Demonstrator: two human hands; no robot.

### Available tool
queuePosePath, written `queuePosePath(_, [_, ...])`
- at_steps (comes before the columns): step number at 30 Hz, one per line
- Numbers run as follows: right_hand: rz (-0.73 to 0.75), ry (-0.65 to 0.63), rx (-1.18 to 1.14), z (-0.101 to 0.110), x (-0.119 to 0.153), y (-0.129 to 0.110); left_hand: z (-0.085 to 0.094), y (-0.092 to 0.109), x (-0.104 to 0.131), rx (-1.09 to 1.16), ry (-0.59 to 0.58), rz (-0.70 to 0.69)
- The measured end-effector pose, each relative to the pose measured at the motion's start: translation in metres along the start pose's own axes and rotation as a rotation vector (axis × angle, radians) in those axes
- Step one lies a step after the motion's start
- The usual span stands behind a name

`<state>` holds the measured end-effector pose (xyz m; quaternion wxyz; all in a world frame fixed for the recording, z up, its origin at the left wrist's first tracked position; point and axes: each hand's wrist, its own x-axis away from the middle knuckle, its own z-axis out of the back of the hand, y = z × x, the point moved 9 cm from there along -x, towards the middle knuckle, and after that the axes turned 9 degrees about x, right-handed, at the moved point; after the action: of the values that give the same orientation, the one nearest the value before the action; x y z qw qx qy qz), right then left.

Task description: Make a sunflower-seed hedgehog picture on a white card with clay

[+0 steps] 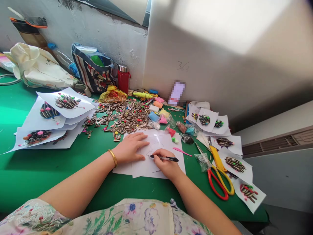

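My left hand point(130, 147) lies flat with its fingers spread on white paper sheets point(141, 168), and a gold bangle point(112, 158) circles that wrist. Gripped in my right hand point(167, 163) is a black pen point(168, 158), its tip on the top sheet. A thin curved outline drawing point(156, 147) shows on that sheet between my two hands. Just beyond the papers spreads a heap of striped sunflower seeds point(129, 119). To the right of the sheets lies a pink plastic clay tool point(182, 151).
Red-handled scissors point(217, 184), yellow-handled scissors point(226, 179) and a yellow utility knife point(217, 158) lie at right. Seed-decorated cards point(234, 163) line the right edge; more cards point(68, 112) pile at left. Colored clay packs point(154, 116), a red flask point(123, 80) and bags point(94, 70) stand behind.
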<state>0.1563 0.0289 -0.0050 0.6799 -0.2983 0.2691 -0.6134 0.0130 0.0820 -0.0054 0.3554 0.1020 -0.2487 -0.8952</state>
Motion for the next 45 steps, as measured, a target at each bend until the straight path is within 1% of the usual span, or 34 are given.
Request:
queuePosePath(8, [-0.013,-0.003,0.006,-0.002,-0.001,0.003,-0.001,-0.001,0.0,-0.012,0.001,-0.012])
queuePosePath(14, [-0.005,0.048,0.008,0.005,-0.002,0.004,-0.001,-0.002,0.0,0.001,0.013,-0.016])
queuePosePath(17, [-0.049,0.09,-0.022,0.011,-0.002,0.013,-0.001,-0.002,0.0,0.0,0.012,-0.017])
queuePosePath(22, [-0.113,0.165,-0.059,0.028,-0.003,0.03,-0.002,-0.002,0.0,-0.003,0.011,-0.022])
queuePosePath(26, [-0.142,0.203,-0.082,0.037,-0.003,0.036,-0.001,-0.003,0.0,0.012,0.011,-0.028])
queuePosePath(32, [-0.113,0.179,-0.082,0.032,-0.004,0.032,-0.001,-0.002,0.0,0.014,0.004,-0.03])
queuePosePath(39, [-0.142,0.223,-0.051,0.045,-0.002,0.042,0.0,-0.001,0.001,-0.003,-0.005,-0.021])
queuePosePath(41, [-0.137,0.197,-0.047,0.043,-0.001,0.042,0.0,-0.001,0.001,-0.008,-0.006,-0.025])
queuePosePath(45, [-0.092,0.132,-0.02,0.031,-0.001,0.034,0.0,-0.001,0.001,-0.012,-0.004,-0.023])
